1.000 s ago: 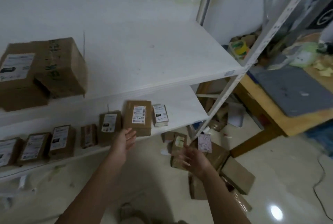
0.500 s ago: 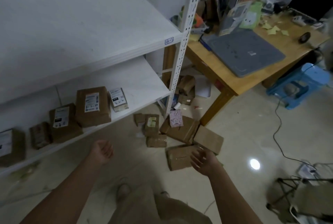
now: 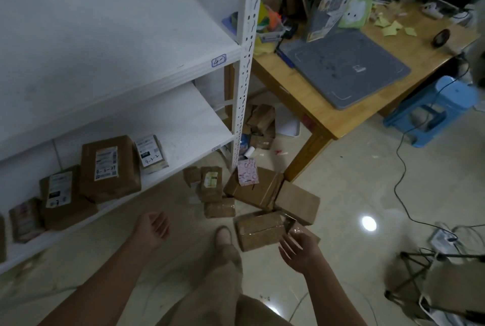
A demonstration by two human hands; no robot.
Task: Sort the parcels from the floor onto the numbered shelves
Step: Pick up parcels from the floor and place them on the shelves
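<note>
Parcel [image 3: 258, 231], taped brown carton, on floor [image 3: 341, 184] at front of pile [image 3: 252, 191] beside shelf [image 3: 189, 126].
Probably light and stiff, possibly slick where glossy; best taken by opposite bare cardboard sides. Right grip [image 3: 301, 249] splayed, empty, over near right corner, contact unclear; left grip [image 3: 153, 228] loosely curled, empty, near shelf.

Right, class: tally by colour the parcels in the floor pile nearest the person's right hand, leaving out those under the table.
Brown boxes: 6
Pink packet: 1
Total: 7, though the right hand may hide part of another.
</note>
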